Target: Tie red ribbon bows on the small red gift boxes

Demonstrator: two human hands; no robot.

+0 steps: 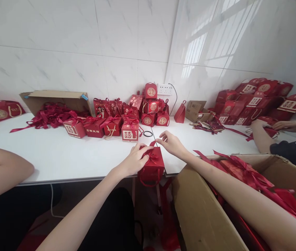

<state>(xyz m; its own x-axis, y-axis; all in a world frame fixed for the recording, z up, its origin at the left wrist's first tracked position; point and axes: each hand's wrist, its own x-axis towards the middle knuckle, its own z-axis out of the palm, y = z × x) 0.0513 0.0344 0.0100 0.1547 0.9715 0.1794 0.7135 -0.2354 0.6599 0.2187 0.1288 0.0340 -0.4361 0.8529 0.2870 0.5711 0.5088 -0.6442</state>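
A small red gift box (156, 169) with a twisted cord handle stands at the table's front edge, straight ahead of me. On its top lies a dark red ribbon (153, 157) with a bow in it. My left hand (137, 158) rests over the left side of the box top, its fingers closed on the ribbon at the bow. Just behind the box, my right hand (172, 143) pinches a ribbon end between thumb and fingertips, its other fingers curled. The left fingers hide part of the bow.
Finished-looking red boxes (94, 127) line the table behind, beside a carton (59, 94) of loose ribbons. A black ring (148, 133) lies near. An open cardboard box (197, 205) stands under my right forearm. Co-workers' arms show at left (4, 170) and right (261, 136).
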